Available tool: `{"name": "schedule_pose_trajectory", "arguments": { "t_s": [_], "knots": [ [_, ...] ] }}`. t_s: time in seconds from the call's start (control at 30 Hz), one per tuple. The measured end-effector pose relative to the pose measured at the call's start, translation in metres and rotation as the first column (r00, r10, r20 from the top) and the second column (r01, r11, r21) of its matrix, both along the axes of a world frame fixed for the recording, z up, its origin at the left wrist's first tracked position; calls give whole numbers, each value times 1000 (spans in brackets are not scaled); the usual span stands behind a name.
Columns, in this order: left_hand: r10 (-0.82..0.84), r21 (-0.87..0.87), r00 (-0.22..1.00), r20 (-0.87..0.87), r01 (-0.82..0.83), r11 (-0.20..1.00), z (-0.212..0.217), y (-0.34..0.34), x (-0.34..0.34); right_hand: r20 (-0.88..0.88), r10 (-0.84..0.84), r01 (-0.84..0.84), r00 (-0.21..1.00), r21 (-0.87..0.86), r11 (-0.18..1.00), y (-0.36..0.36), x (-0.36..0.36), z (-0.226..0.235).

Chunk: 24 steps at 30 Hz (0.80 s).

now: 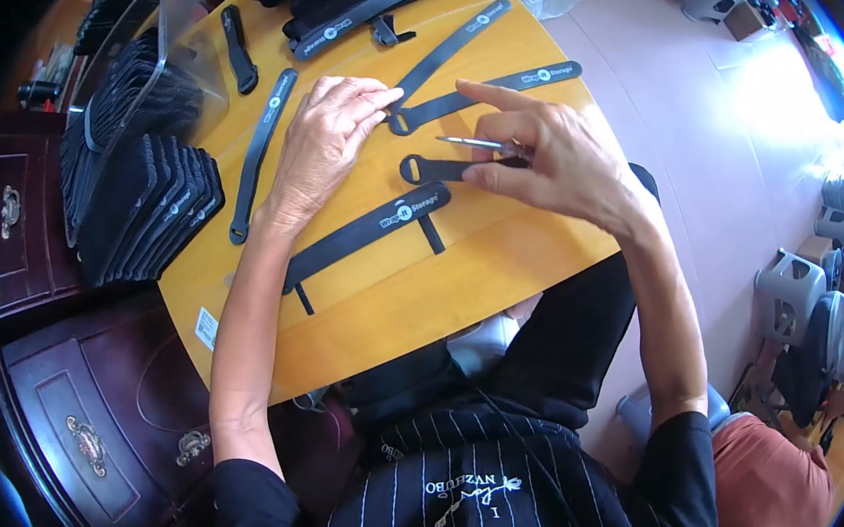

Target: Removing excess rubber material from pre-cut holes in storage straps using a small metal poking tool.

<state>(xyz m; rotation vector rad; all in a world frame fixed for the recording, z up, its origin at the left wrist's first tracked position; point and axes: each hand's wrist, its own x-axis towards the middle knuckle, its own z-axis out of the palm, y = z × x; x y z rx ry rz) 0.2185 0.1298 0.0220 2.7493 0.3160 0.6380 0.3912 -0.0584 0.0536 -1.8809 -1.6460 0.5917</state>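
Observation:
My left hand (328,135) is over the middle of the yellow table, its thumb and fingertips pinched at the lower end of a black strap (451,50) with pale lettering. A second black strap (492,96), with a loop at its near end, lies beside it. My right hand (561,160) grips a slim, pointed metal tool (483,144), its tip toward the left; the fingers cover its rear, so its exact kind is unclear. Under that hand lies a third strap (435,170) with a round loop. Nearer me is a wider black strap (364,233) with two short crosspieces.
Left of my left hand lie a long narrow strap (263,149) and a shorter one (239,52). Bundled black straps (151,210) are stacked at the table's left, by a clear plastic bin (171,31). More wide straps (364,3) lie at the far edge. Dark drawers (87,415) stand lower left.

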Motion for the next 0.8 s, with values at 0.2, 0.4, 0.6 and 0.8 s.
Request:
{"name": "schedule_pose_trajectory", "arguments": {
  "t_s": [0.2,0.4,0.6,0.8],
  "knots": [
    [-11,-23,999,31,12,1000,-5,1,1,139,-19,14,990,34,999,11,7,-19],
    [54,96,998,13,-55,994,-5,6,4,61,2,-1,998,-18,1000,4,10,-21],
    [80,44,997,8,-80,996,-8,5,2,-131,16,-29,991,-93,995,-4,12,-3],
    [61,130,998,23,-63,989,-7,2,-1,33,-174,174,984,14,985,-12,-6,-17]
  ]
}}
